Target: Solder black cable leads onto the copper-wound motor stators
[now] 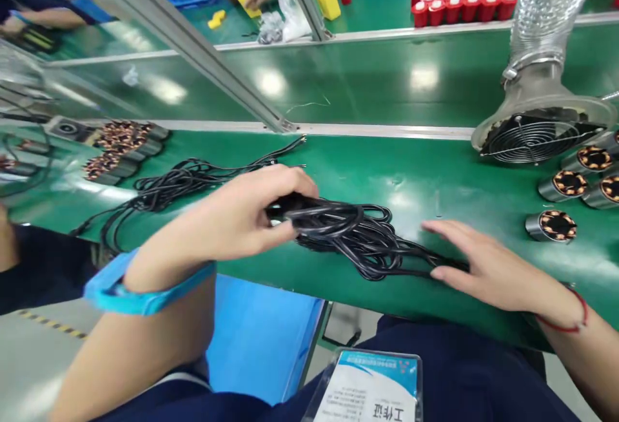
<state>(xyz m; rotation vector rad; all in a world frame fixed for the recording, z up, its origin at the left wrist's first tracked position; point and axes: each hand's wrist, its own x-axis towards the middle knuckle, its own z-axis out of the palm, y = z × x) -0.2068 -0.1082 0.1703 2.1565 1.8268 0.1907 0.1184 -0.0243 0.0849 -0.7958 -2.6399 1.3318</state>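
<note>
In the head view, my left hand (251, 216) grips the black cable bundle (374, 241) at the frame's centre. My right hand (488, 264), right of centre, has fingers spread around trailing strands (425, 253). I judge it best to hold firmly left and guide the strands lightly, avoiding snagged loops.

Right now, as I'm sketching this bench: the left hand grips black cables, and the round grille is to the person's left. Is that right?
Not quite: in the head view, the round grille is to the person's right. The left hand does grip black cables.
</note>
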